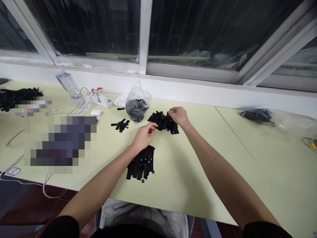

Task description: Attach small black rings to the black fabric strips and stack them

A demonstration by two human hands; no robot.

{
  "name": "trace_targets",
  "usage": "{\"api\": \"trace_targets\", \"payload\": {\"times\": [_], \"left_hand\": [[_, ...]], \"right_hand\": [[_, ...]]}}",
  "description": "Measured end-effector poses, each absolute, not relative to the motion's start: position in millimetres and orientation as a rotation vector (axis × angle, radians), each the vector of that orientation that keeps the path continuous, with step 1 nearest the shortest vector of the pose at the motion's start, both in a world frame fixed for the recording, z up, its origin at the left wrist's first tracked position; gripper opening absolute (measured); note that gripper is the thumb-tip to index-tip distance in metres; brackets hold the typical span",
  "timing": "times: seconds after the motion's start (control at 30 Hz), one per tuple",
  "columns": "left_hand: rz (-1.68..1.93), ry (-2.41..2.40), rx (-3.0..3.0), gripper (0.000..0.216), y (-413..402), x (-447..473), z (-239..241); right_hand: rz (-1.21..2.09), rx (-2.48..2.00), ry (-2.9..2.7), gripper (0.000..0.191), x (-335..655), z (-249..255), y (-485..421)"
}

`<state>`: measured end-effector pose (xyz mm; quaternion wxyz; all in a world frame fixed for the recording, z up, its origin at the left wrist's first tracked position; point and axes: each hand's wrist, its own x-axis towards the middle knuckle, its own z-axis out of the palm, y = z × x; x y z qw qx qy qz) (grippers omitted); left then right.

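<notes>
My right hand (180, 116) is at the right side of a heap of short black fabric strips (162, 121), its fingertips pinched together on a strip at the heap's upper edge. Just in front of that heap is my left hand (145, 135), fingers curled and thumb close to the forefinger; whatever may be between them is too small to make out. Below my left wrist, black strips with small shiny metal pieces (141, 162) lie side by side in an overlapping row, partly covered by the wrist. A small black ring (143, 181) lies at the row's lower end.
Behind the hands stands a clear plastic bag (138, 105) of black pieces, with a few loose strips (120, 125) beside it. A water bottle (70, 85), power strip (100, 99) with cables and white earbud case (95, 112) are left. Another bag (260, 115) lies right.
</notes>
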<state>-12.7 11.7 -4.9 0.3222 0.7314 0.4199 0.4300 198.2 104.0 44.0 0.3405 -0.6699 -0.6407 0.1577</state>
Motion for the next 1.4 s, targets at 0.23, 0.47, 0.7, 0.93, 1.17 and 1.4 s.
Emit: {"api": "trace_targets", "payload": {"times": [0.23, 0.47, 0.7, 0.93, 1.17, 1.4], "left_hand": [[1.22, 1.204, 1.928, 0.02, 15.5, -18.9, -5.3], [1.225, 1.311, 1.934, 0.018, 17.5, -22.2, -5.4], [1.216, 1.3, 1.953, 0.019, 16.8, -21.6, -5.7], [1.208, 1.265, 1.966, 0.019, 16.3, -21.6, -7.3], [1.206, 1.251, 1.959, 0.021, 16.2, -21.5, -5.8], [1.142, 1.104, 1.944, 0.031, 11.1, -18.4, 2.6]], "right_hand": [[0.697, -1.361, -1.961, 0.022, 176.4, 39.6, 39.5], [0.906, -1.233, -2.265, 0.017, 164.3, 11.0, -18.8], [0.821, -1.314, -2.262, 0.008, 159.3, 12.5, -23.3], [0.825, -1.274, -2.262, 0.007, 158.8, 7.4, -23.0], [0.84, -1.294, -2.215, 0.008, 160.0, 8.6, -21.7], [1.089, -1.129, -1.782, 0.017, 177.5, 11.5, -7.9]]}}
